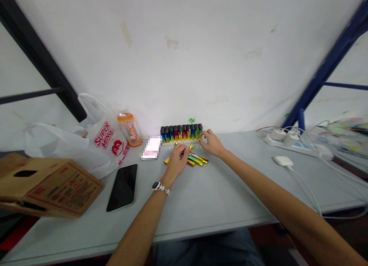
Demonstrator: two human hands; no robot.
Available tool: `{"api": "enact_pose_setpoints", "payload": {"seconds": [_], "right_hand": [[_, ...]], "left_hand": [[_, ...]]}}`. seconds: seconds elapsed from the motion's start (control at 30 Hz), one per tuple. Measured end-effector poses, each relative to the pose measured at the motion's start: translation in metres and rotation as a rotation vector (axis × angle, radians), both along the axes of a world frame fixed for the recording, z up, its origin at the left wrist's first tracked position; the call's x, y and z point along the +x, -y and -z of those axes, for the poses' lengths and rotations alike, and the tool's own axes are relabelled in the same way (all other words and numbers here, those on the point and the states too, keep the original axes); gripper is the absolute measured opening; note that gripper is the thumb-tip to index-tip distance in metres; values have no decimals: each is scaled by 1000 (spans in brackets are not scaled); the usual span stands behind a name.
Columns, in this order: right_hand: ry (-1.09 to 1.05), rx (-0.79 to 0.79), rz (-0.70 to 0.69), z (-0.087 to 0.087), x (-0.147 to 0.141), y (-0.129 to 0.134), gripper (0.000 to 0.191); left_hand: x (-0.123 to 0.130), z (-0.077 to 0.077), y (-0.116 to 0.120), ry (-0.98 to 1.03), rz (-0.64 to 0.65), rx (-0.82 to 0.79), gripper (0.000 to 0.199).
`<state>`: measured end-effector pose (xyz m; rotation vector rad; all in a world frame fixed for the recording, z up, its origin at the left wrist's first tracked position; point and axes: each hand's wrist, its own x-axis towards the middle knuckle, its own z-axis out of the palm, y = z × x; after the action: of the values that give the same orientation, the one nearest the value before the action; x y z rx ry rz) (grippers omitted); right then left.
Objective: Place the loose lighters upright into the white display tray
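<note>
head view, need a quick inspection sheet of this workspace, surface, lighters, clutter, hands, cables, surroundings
Surface: pale grey desk, with items at left, middle and right.
Job's things: upright lighters in a packed block near the wall; loose lighters lying in front, partly covered.
Clutter: carton, plastic bag, orange bottle, phone, pixelated white item.
Hands: left hand over the loose lighters; right hand at the block's right end; grip unclear for both.
Cables: white cables at right, by a power strip and white adapter.
Surroundings: scuffed white wall, black frame left, blue frame right; co-workers: nothing seen.
</note>
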<state>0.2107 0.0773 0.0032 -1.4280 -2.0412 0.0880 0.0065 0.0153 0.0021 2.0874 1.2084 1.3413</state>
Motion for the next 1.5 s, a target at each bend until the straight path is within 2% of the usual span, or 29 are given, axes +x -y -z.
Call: {"api": "enact_pose_setpoints", "payload": {"seconds": [0.1, 0.23, 0.3, 0.37, 0.43, 0.5, 0.6, 0.67, 0.77, 0.83, 0.97, 1.2, 1.4, 1.5], "right_hand": [[85, -160, -124, 2, -8, 15, 15], [70, -374, -206, 4, -12, 13, 19], [50, -412, -228, 2, -12, 8, 23], [-5, -375, -255, 0, -13, 6, 23], [-159, -295, -277, -4, -15, 10, 18], [-407, -280, -308, -6, -20, 19, 14], [-808, -430, -345, -6, -31, 35, 19], [-1021, -553, -315, -3, -37, 44, 26], [-1209, -734, -226, 4, -42, 51, 40], [-1256, -791, -151, 8, -43, 53, 48], [-1231, -691, -39, 12, -47, 55, 47], [-1077, -427, -52, 18, -49, 62, 43], [-1067, -410, -45, 18, -48, 64, 45], [-1143, -490, -53, 16, -49, 64, 52]], "left_hand": [[1, -1, 1, 9, -7, 4, 26], [0, -1, 1, -1, -15, 3, 27], [-1, -1, 0, -7, -16, 6, 28], [-2, -1, 0, -8, -21, 12, 27], [-3, -1, -1, -5, -27, 14, 28], [-4, -1, -1, 1, -33, 15, 28], [-3, -1, -1, 3, -42, 23, 28], [-3, 0, -1, 4, -42, 27, 29], [-3, 1, -2, 5, -40, 27, 29], [-3, 1, -2, 6, -40, 30, 29], [-3, 1, -1, 8, -46, 28, 29], [-3, 2, -1, 4, -33, 17, 29], [-2, 2, -1, 2, -25, 24, 30], [-2, 2, -1, 7, -26, 25, 30]]}}
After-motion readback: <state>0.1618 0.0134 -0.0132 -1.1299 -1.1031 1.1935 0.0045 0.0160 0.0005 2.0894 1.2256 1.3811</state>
